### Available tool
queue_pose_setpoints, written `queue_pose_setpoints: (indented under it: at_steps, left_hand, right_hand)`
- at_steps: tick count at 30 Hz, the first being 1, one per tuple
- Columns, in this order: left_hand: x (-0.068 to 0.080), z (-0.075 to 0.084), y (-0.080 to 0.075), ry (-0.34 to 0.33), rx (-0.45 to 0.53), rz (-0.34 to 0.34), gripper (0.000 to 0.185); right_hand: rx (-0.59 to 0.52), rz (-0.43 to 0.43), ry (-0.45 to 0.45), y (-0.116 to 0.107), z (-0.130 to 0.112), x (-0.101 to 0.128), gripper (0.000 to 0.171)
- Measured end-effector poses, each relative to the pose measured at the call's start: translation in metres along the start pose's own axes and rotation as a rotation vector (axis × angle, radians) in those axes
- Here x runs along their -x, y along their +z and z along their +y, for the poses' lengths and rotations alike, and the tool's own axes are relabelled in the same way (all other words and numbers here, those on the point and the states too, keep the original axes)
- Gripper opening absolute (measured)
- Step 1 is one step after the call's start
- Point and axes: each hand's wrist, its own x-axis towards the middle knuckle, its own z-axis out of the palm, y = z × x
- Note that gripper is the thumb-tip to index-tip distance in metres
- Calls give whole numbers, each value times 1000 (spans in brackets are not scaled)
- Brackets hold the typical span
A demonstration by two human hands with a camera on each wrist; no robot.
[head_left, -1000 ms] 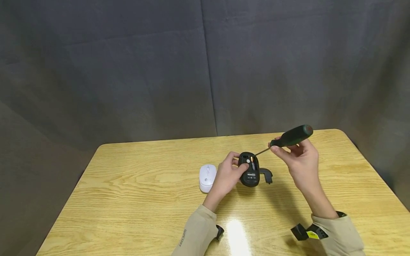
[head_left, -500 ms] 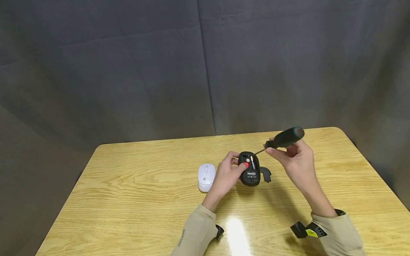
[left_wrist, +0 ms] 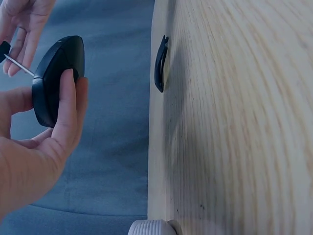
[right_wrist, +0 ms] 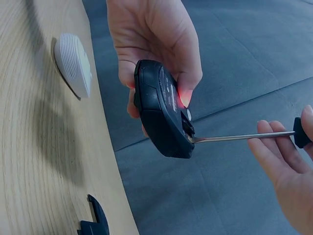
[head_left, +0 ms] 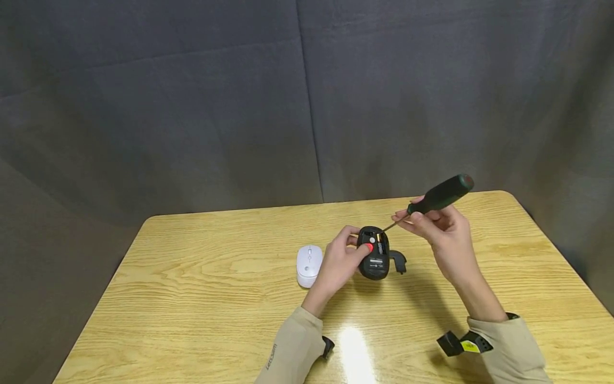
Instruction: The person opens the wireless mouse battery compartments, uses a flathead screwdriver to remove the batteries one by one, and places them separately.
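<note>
My left hand [head_left: 340, 264] grips a black computer mouse [head_left: 374, 269] above the table, its underside facing up. Red light glows on the left thumb. In the mouse's uncovered battery compartment lies a battery [head_left: 380, 247]. My right hand [head_left: 452, 237] holds a screwdriver [head_left: 442, 193] with a dark green and black handle between thumb and fingers. The metal shaft [right_wrist: 234, 138] slants into the end of the compartment, its tip at the battery's end. How the tip touches the battery is hidden. On the table beside the mouse lies the black battery cover [head_left: 398, 261].
A white mouse [head_left: 309, 264] sits on the wooden table [head_left: 206, 293], left of my left hand. Behind the table's far edge hangs a dark grey curtain [head_left: 216, 122]. Bands with black devices are on both wrists.
The screwdriver handle dips left, then rises up and right, so the shaft stands steeper. Right-hand fingers spread along the shaft. Red light now shows on the left thumb; the mouse stays nearly still.
</note>
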Motion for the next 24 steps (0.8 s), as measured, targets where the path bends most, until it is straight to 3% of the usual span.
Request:
queue_pose_setpoints:
  at_steps: [12, 24]
  left_hand:
    - [2, 1, 1, 32, -78, -54, 43]
    - [1, 1, 4, 21, -124, -21, 42]
  right_hand:
    - [-189, 207, 126, -11, -3, -4, 13]
    - [-291, 236, 169, -12, -2, -5, 11]
